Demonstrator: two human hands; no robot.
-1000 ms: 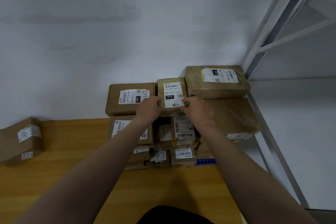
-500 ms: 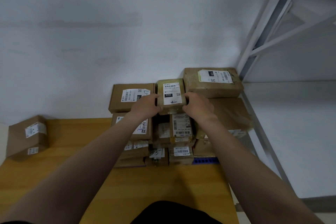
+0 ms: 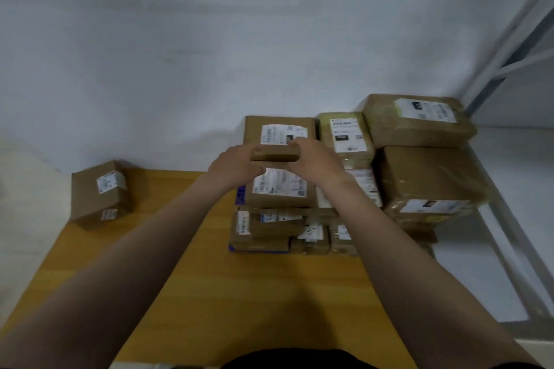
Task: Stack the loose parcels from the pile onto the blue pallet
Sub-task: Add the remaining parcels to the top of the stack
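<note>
Over the stacked parcels on the blue pallet we should set the small flat parcel down level, our left hand and right hand each gripping one end with curled fingers, amid the white wall, the wooden surface, the metal rack and a lone parcel.

Plain white wall behind, faint grey smudges. Yellow-brown wooden surface below. White metal rack frame at right; pale floor beneath. Dim, even light.
</note>
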